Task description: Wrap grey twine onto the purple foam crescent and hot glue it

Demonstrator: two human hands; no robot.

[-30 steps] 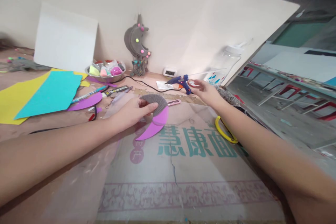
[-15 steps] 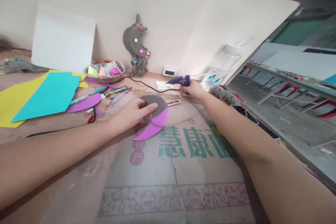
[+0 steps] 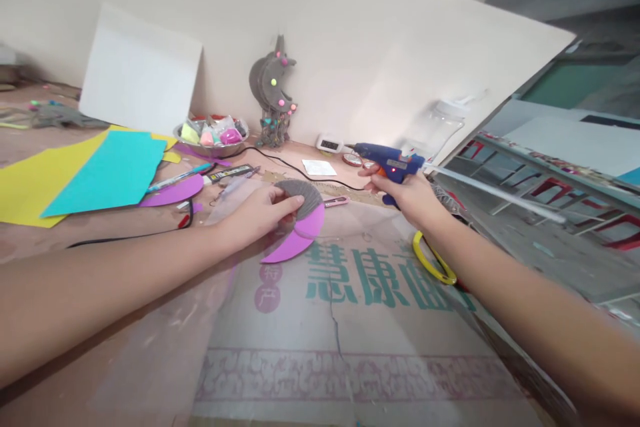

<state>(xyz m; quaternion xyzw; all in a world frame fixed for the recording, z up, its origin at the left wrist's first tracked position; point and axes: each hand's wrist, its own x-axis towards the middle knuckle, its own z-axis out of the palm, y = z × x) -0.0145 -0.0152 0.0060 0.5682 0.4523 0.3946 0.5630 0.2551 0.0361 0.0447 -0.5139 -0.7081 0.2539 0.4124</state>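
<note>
My left hand (image 3: pixel 256 215) presses down on a crescent-shaped piece (image 3: pixel 300 227), purple foam half wrapped in grey yarn, with the fingers closed on its grey end. My right hand (image 3: pixel 407 197) is wrapped round the handle of a blue hot glue gun (image 3: pixel 387 159), lifted off the table with its nozzle pointing left. A long clear glue stick (image 3: pixel 495 193) juts out behind the gun. The gun's black cord (image 3: pixel 280 161) trails across the table to the left.
Yellow and teal foam sheets (image 3: pixel 100 173) lie at left, a metal bowl of coloured bits (image 3: pixel 213 137) and a finished moon ornament (image 3: pixel 274 90) stand by the wall. Yellow-handled scissors (image 3: pixel 433 260) lie under my right forearm. A printed cardboard sheet (image 3: pixel 350 320) covers the table.
My right hand took hold of the glue gun on the table and has lifted it up and to the right. My left hand has stayed on the crescent.
</note>
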